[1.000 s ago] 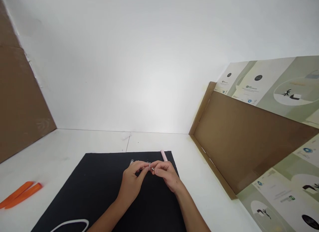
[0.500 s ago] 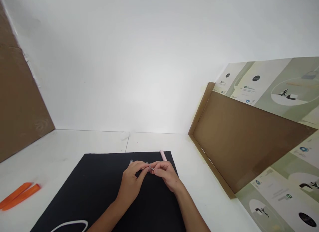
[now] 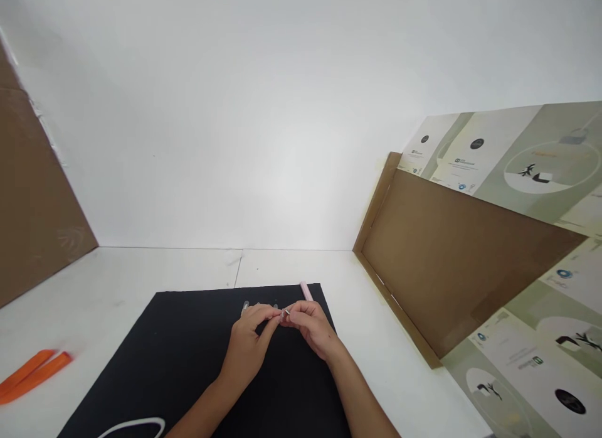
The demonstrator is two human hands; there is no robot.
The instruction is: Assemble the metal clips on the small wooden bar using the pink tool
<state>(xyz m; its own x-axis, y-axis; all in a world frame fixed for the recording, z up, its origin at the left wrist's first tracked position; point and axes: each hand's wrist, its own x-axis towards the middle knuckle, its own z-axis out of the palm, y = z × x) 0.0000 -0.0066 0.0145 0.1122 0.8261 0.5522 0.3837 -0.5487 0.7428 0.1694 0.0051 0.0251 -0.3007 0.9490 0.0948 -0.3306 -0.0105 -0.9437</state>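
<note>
Over the far part of a black mat (image 3: 188, 356), my two hands meet fingertip to fingertip. My left hand (image 3: 251, 337) pinches a small clear piece (image 3: 283, 314) between thumb and forefinger. From the other side, my right hand (image 3: 313, 328) has its thumb and forefinger closed on a thin silvery pin-like piece (image 3: 288, 311) that touches the clear one. Both pieces are too small to name for sure. Behind my left hand a clear small object (image 3: 245, 305) shows in part. A pale pink stick (image 3: 306, 291) lies just beyond my right hand, its near end hidden.
Two orange strips (image 3: 35, 375), perhaps one folded tool, lie on the white table (image 3: 117, 306) at left. A white cord (image 3: 136, 422) curves over the mat's near edge. Cardboard panels stand left (image 3: 37, 187) and right (image 3: 461, 250), with a white wall (image 3: 244, 124) behind.
The right thumb and fingers have shifted slightly, and the silvery piece now tilts more upward between the hands. The whole view has moved a little; both pinches hold.
</note>
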